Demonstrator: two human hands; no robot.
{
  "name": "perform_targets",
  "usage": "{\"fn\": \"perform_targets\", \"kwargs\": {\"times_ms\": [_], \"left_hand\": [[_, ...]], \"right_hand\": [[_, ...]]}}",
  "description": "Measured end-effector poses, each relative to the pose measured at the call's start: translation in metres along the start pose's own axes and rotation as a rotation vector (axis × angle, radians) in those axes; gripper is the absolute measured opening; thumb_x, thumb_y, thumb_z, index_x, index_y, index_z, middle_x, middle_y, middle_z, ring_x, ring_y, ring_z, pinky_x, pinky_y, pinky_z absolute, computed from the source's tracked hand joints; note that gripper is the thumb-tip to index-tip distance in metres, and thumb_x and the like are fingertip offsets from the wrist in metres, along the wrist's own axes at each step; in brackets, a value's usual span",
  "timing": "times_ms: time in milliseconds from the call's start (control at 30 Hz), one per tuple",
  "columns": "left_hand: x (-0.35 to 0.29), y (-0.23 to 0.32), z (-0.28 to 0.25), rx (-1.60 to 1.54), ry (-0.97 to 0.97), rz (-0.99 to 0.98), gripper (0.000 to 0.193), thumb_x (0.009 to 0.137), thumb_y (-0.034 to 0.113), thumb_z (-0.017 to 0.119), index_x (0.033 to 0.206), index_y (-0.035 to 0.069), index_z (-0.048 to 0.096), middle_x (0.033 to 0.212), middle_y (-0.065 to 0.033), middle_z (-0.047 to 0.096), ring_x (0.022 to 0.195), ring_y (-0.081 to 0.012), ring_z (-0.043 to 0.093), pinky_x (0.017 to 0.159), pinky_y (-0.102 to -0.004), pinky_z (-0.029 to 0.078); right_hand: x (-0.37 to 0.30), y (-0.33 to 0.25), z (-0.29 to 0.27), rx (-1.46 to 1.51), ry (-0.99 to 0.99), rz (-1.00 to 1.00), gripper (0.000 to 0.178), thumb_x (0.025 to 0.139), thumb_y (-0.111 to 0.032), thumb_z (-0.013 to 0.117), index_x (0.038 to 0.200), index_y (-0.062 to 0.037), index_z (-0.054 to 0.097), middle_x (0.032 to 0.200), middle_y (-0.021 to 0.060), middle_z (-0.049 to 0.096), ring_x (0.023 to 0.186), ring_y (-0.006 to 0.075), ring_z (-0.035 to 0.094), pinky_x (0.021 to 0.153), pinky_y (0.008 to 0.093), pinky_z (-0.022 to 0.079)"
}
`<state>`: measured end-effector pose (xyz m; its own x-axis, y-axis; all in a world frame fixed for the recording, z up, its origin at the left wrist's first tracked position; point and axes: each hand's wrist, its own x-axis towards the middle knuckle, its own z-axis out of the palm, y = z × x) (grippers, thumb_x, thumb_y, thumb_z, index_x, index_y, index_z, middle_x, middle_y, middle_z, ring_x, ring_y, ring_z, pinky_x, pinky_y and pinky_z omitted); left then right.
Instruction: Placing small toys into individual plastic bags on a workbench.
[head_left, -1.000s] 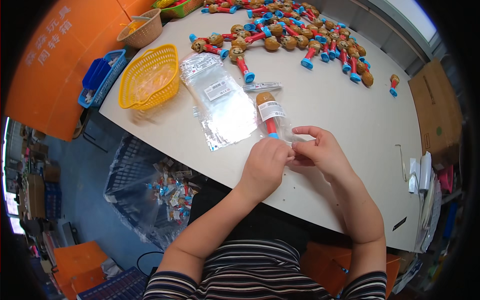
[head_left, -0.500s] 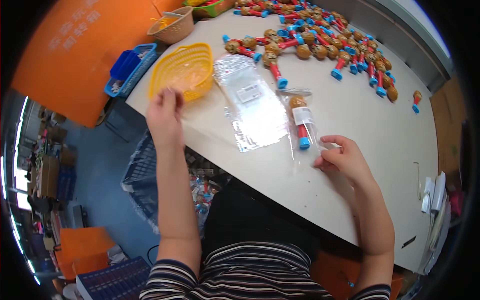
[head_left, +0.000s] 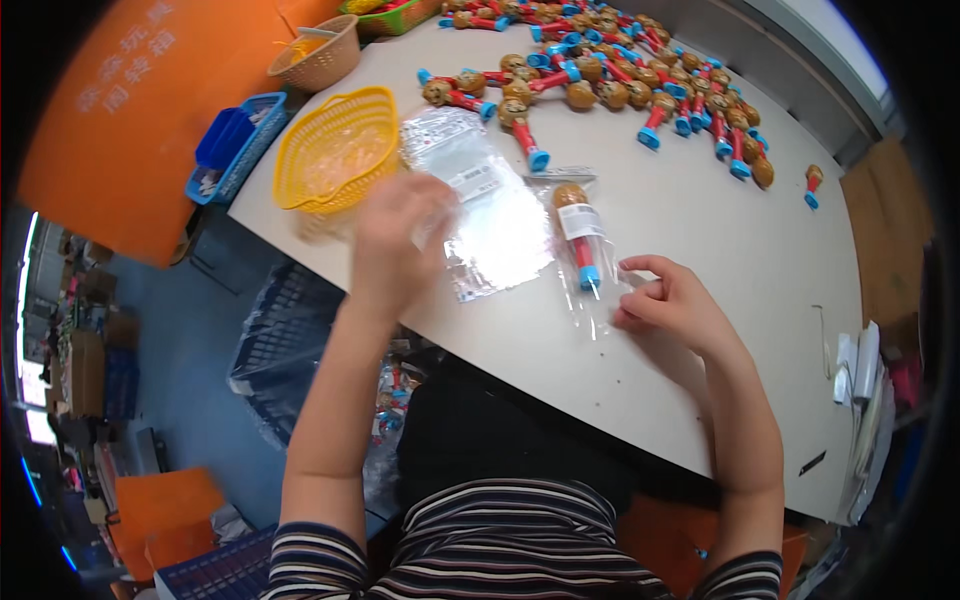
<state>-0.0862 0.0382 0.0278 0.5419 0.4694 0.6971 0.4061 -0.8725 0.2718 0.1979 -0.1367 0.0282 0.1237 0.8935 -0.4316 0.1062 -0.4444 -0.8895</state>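
Observation:
A clear plastic bag (head_left: 596,312) lies on the table, holding a toy (head_left: 583,255) with a round brown head, red stem and blue foot. A white label (head_left: 580,221) shows across the toy's upper part. My right hand (head_left: 672,308) rests at the bag's lower right edge, index finger and thumb apart; whether a fingertip touches the film I cannot tell. My left hand (head_left: 398,240) is over the table between the yellow basket (head_left: 290,165) and a stack of flat silvery clear bags (head_left: 505,250). Motion smears its fingers, hiding anything in them.
Many like toys (head_left: 640,95) are heaped at the back, with one lone toy (head_left: 813,187) at the right. A tan basket (head_left: 315,60) and a blue basket (head_left: 235,145) stand at the left. Below the table edge is a lined bin (head_left: 285,345).
My left hand has moved right, from the yellow basket's near rim toward the stack of bags. My right hand stays by the bagged toy. The whole view has shifted slightly.

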Motion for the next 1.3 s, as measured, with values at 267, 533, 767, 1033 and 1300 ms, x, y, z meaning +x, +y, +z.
{"fn": "perform_targets", "kwargs": {"times_ms": [267, 533, 767, 1033, 1300], "left_hand": [[-0.034, 0.080, 0.071, -0.261, -0.231, 0.180, 0.047, 0.073, 0.009, 0.077, 0.119, 0.012, 0.067, 0.132, -0.0175, 0.055, 0.116, -0.0369, 0.058, 0.095, -0.0430, 0.049], [-0.047, 0.089, 0.085, -0.324, -0.141, 0.194, 0.023, 0.078, 0.004, 0.072, 0.100, 0.002, 0.066, 0.107, -0.0151, 0.067, 0.102, -0.0324, 0.066, 0.087, -0.0396, 0.054], [-0.049, 0.088, 0.077, -0.533, -0.099, -0.088, 0.012, 0.084, 0.000, 0.069, 0.094, 0.000, 0.063, 0.102, -0.0140, 0.067, 0.094, -0.0297, 0.065, 0.081, -0.0347, 0.053], [-0.046, 0.089, 0.071, -0.648, -0.272, -0.448, 0.007, 0.089, 0.003, 0.062, 0.087, -0.003, 0.059, 0.087, -0.0126, 0.058, 0.074, -0.0274, 0.058, 0.067, -0.0334, 0.049], [-0.044, 0.090, 0.093, -0.992, -0.311, -0.896, 0.016, 0.089, 0.008, 0.069, 0.082, -0.002, 0.058, 0.085, -0.0094, 0.064, 0.066, -0.0125, 0.060, 0.056, -0.0305, 0.047]], "right_hand": [[-0.008, -0.005, -0.027, -0.302, -0.093, -0.049, 0.073, 0.079, -0.004, 0.073, 0.144, -0.0035, 0.043, 0.091, 0.0089, 0.068, 0.079, 0.0127, 0.064, 0.075, 0.0264, 0.054], [-0.006, 0.013, -0.008, -0.755, 0.060, -0.493, 0.060, 0.071, 0.000, 0.079, 0.126, -0.0153, 0.061, 0.126, 0.0104, 0.057, 0.101, 0.0229, 0.062, 0.084, 0.0345, 0.056], [0.017, 0.039, -0.008, -0.826, 0.092, -0.977, 0.017, 0.074, -0.002, 0.077, 0.090, -0.0089, 0.073, 0.131, 0.0102, 0.055, 0.106, 0.0262, 0.059, 0.089, 0.0357, 0.053], [0.011, 0.031, -0.003, -0.151, 0.079, -0.318, 0.014, 0.090, -0.012, 0.068, 0.085, 0.0010, 0.070, 0.121, 0.0125, 0.062, 0.090, 0.0158, 0.061, 0.082, 0.0274, 0.049], [0.006, 0.015, 0.003, 0.406, 0.082, 0.114, 0.014, 0.087, -0.004, 0.069, 0.077, -0.0032, 0.058, 0.098, 0.0153, 0.071, 0.083, 0.0213, 0.073, 0.073, 0.0305, 0.060]]}}
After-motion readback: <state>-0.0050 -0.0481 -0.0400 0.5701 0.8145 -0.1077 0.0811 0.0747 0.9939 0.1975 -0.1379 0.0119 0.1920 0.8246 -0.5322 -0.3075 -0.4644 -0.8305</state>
